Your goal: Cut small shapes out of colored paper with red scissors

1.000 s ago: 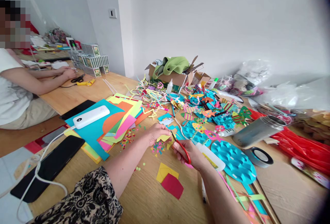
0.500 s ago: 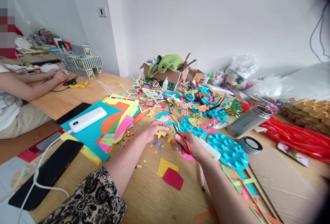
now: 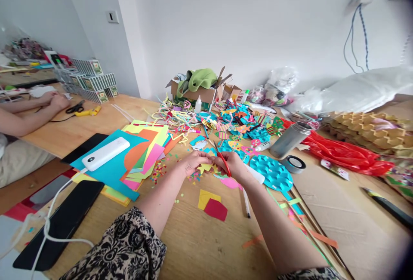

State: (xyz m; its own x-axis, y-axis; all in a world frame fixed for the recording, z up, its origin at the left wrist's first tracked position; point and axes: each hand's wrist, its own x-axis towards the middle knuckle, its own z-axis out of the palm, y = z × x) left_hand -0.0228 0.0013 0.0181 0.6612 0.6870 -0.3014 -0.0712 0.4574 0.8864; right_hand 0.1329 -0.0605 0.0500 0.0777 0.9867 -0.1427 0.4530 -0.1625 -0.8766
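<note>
My left hand (image 3: 195, 162) is closed on a small yellow paper piece (image 3: 204, 168) with a pointed, cut edge. Close beside it, my right hand (image 3: 232, 164) holds orange-red scissors (image 3: 226, 164), their blades pointing up and away; its fingertips are at the paper's right side. Tiny coloured paper scraps (image 3: 158, 171) lie left of the hands. Nearer to me, a dark red paper piece (image 3: 216, 209) overlaps a yellow one (image 3: 206, 197) on the table.
Coloured sheets (image 3: 148, 142) and a white power bank (image 3: 106, 154) lie left. On the right are a blue scalloped disc (image 3: 271, 172), a steel bottle (image 3: 290, 139) and a tape roll (image 3: 294, 164). Another person's hands (image 3: 55, 99) rest at the far left.
The view has shifted to the right. My right hand has moved closer to my left, and its fingertips now meet the yellow paper.
</note>
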